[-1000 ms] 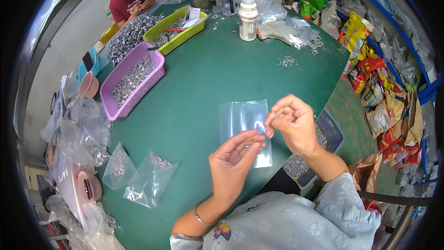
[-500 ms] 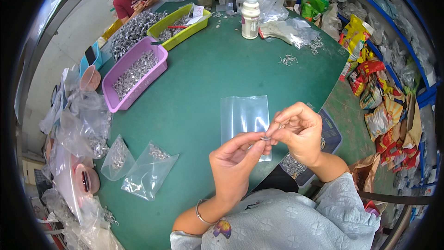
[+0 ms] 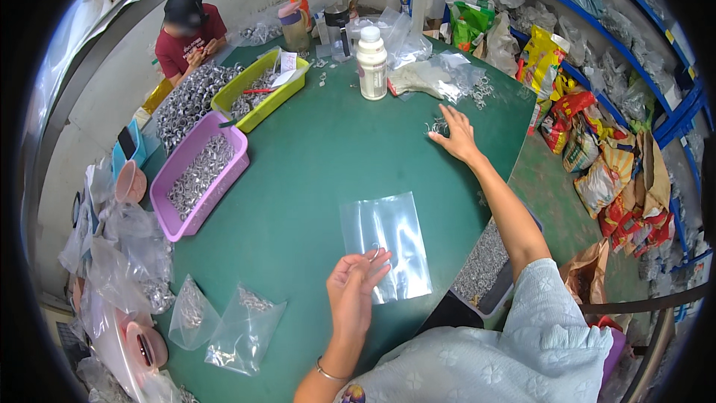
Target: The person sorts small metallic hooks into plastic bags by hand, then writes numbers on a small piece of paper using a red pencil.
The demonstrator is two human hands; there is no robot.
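Observation:
My left hand pinches a small curved metal piece, ring-like, between thumb and fingers. It is over the lower left part of a flat clear plastic bag on the green table. My right hand is stretched out to the far right, fingers apart, beside a small cluster of silvery metal rings. Its thumb and fingertips come close to the rings; whether they touch I cannot tell. Two clear bags with metal pieces, the bigger bag and the smaller bag, lie at the left.
A purple basket and a yellow-green basket hold metal pieces, next to a large heap. A white bottle stands at the back. Beyond the table's right edge is a bin of small pieces. Another person sits far left.
My hands have parted. The right has moved away to the far right and opened by the loose rings; the left stays over the clear bag with a metal piece. The view has shifted.

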